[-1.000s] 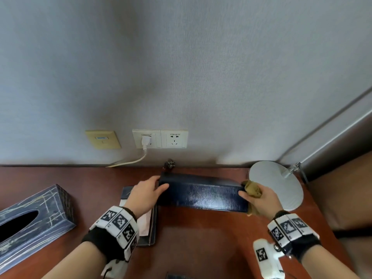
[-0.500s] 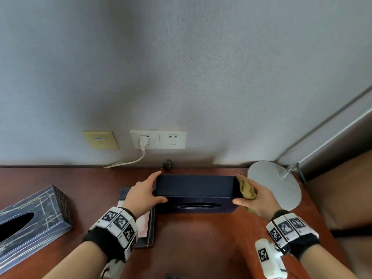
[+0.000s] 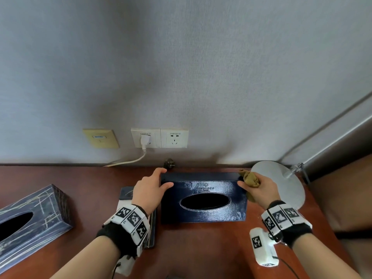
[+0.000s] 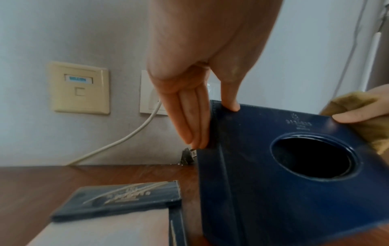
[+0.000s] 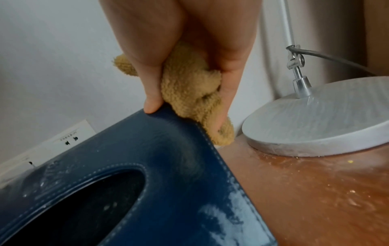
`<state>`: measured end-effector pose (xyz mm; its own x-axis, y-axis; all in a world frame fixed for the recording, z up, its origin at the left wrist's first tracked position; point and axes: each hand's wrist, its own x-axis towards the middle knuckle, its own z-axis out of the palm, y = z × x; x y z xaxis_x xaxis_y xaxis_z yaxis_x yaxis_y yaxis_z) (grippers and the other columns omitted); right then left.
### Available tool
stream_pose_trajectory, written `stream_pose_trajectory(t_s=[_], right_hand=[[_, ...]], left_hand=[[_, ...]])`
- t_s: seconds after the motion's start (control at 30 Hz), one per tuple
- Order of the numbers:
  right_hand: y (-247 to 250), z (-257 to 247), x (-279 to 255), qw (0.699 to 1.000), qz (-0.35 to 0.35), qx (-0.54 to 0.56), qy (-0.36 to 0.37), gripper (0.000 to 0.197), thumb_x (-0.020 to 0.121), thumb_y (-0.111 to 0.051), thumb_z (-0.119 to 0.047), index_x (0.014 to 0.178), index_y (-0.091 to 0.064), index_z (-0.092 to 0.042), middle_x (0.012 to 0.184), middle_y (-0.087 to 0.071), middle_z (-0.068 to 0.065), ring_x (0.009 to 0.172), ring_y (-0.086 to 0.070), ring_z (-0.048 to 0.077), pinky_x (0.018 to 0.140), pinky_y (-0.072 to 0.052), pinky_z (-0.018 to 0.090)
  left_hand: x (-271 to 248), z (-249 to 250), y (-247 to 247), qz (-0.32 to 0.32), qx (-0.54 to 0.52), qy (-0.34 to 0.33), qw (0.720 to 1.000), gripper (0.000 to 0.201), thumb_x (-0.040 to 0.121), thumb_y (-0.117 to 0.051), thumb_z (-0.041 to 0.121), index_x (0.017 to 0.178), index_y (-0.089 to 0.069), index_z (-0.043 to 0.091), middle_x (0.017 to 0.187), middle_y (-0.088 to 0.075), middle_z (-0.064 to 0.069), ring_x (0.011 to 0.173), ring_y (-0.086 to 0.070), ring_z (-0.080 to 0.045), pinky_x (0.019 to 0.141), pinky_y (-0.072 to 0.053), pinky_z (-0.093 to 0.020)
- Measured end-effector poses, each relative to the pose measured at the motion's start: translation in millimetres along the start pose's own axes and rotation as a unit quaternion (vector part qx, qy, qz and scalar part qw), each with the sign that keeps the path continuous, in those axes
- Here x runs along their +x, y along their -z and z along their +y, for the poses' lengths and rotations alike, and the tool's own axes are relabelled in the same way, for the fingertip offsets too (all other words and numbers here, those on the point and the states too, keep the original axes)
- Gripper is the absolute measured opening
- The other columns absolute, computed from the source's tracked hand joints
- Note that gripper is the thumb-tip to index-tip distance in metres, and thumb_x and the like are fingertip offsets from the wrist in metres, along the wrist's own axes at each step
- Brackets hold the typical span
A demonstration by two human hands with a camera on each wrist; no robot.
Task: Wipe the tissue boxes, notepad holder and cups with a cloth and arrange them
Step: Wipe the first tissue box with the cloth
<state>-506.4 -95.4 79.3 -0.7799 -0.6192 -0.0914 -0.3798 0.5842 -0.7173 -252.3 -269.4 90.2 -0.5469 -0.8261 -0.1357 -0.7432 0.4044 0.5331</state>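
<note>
Head view, tabletop point(image 3: 191, 244): reddish-brown wood against a grey wall; it carries everything here.
Striped tissue box point(image 3: 30, 216): sits at the far left, well apart from both hands, apparently waiting its turn or already set aside.
Blue tissue box point(image 3: 203, 196): lies in the middle with its oval opening facing up, just beside the lamp base point(image 3: 279, 184) on the right. In the wrist views it looks tilted, so it may be mid-placement; I cannot tell whether its underside is fully down.
Notepad holder point(image 3: 138, 198): flat on the tabletop, just left of the blue box and largely hidden under the left forearm.
Left hand point(image 3: 150, 188): thumb on the top face, straight fingers point(image 4: 189, 119) pressed against the left end, pinching that corner, probably to steer and steady the box.
Right hand point(image 3: 259, 190): thumb on the top right corner, fingers down the right end, so the two hands clamp the box from both ends.
Cloth point(image 3: 250, 178): bunched, tan, trapped between the right palm and the box end, kept ready for wiping.
Cups: none in view.
</note>
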Motion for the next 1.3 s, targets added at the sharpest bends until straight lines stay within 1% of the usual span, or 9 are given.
stream_pose_trajectory(t_s=[0.13, 0.27, 0.37, 0.47, 0.6, 0.7, 0.87, 1.17, 1.3], right_hand=[[0, 4, -9, 0.999, -0.038, 0.027, 0.011, 0.059, 0.074, -0.077, -0.019, 0.127, -0.054, -0.025, 0.107, -0.059, -0.008, 0.105, -0.054, 0.01, 0.088, -0.035, 0.016], [-10, 14, -24, 0.994, -0.085, 0.065, 0.007, 0.078, 0.076, -0.075, -0.013, 0.142, -0.035, -0.026, 0.126, -0.045, -0.012, 0.119, -0.042, 0.007, 0.096, -0.029, 0.014], [-13, 26, -29, 0.994, -0.094, 0.056, 0.015, 0.076, 0.076, -0.075, -0.011, 0.14, -0.037, -0.025, 0.136, -0.047, -0.005, 0.12, -0.041, 0.006, 0.099, -0.029, 0.017], [-13, 38, -34, 0.992, -0.115, 0.049, 0.024, 0.075, 0.074, -0.075, -0.008, 0.137, -0.04, -0.025, 0.141, -0.045, -0.001, 0.125, -0.043, 0.009, 0.104, -0.029, 0.019], [-10, 49, -34, 0.983, -0.179, -0.002, 0.034, 0.092, 0.064, -0.084, -0.023, 0.14, -0.034, -0.033, 0.147, -0.028, -0.016, 0.137, -0.032, 0.008, 0.112, -0.027, 0.026], [-11, 44, -32, 0.974, -0.2, -0.097, 0.052, 0.103, 0.057, -0.086, -0.032, 0.143, -0.03, -0.031, 0.153, -0.018, -0.013, 0.139, -0.026, 0.011, 0.115, -0.024, 0.031], [-9, 31, -35, 0.977, -0.17, -0.121, 0.053, 0.084, 0.059, -0.086, -0.027, 0.134, -0.047, -0.029, 0.151, -0.026, -0.011, 0.13, -0.04, 0.013, 0.109, -0.032, 0.026], [-1, 25, -52, 0.968, -0.172, -0.172, 0.058, 0.067, 0.07, -0.079, -0.025, 0.131, -0.05, -0.029, 0.15, -0.03, -0.009, 0.132, -0.039, 0.015, 0.11, -0.028, 0.026], [-1, 21, -55, 0.974, -0.145, -0.162, 0.063, 0.049, 0.08, -0.066, -0.006, 0.126, -0.056, -0.023, 0.146, -0.039, -0.002, 0.128, -0.045, 0.02, 0.107, -0.029, 0.023]], left_hand=[[3, -7, -13, -0.058, -0.094, 0.018, 0.994, 0.08, 0.084, -0.065, 0.043, 0.147, -0.018, 0.03, 0.113, -0.066, -0.01, 0.112, -0.059, -0.032, 0.095, -0.045, -0.036], [-7, -12, -29, -0.143, -0.163, -0.014, 0.976, 0.122, 0.069, -0.081, 0.029, 0.146, 0.014, 0.041, 0.142, -0.047, -0.007, 0.127, -0.049, -0.025, 0.105, -0.04, -0.036], [-13, -12, -36, -0.192, -0.135, -0.05, 0.971, 0.133, 0.065, -0.084, 0.023, 0.141, 0.023, 0.045, 0.158, -0.014, -0.004, 0.144, -0.019, -0.021, 0.115, -0.027, -0.036], [-19, -10, -40, -0.224, -0.064, -0.063, 0.97, 0.133, 0.067, -0.081, 0.015, 0.138, 0.028, 0.047, 0.159, 0.003, -0.008, 0.146, -0.01, -0.023, 0.115, -0.027, -0.038], [-21, -9, -41, -0.217, -0.029, -0.082, 0.972, 0.116, 0.075, -0.063, 0.0, 0.144, 0.021, 0.04, 0.159, 0.0, -0.008, 0.133, -0.04, -0.027, 0.098, -0.045, -0.032], [-18, -9, -41, -0.199, -0.031, -0.087, 0.976, 0.114, 0.074, -0.06, -0.002, 0.144, 0.019, 0.041, 0.158, -0.006, -0.004, 0.127, -0.046, -0.025, 0.095, -0.047, -0.034], [-25, -5, -36, -0.196, -0.039, -0.085, 0.976, 0.111, 0.075, -0.062, 0.0, 0.147, 0.014, 0.037, 0.156, -0.012, -0.005, 0.13, -0.042, -0.026, 0.095, -0.044, -0.025], [-45, -1, -35, -0.21, -0.016, -0.069, 0.975, 0.111, 0.077, -0.066, 0.001, 0.147, 0.014, 0.035, 0.157, -0.01, -0.006, 0.131, -0.04, -0.023, 0.099, -0.039, -0.025], [-45, 6, -30, -0.242, 0.034, -0.048, 0.969, 0.11, 0.08, -0.067, 0.003, 0.148, 0.015, 0.029, 0.158, -0.003, -0.012, 0.135, -0.036, -0.027, 0.1, -0.04, -0.028]])
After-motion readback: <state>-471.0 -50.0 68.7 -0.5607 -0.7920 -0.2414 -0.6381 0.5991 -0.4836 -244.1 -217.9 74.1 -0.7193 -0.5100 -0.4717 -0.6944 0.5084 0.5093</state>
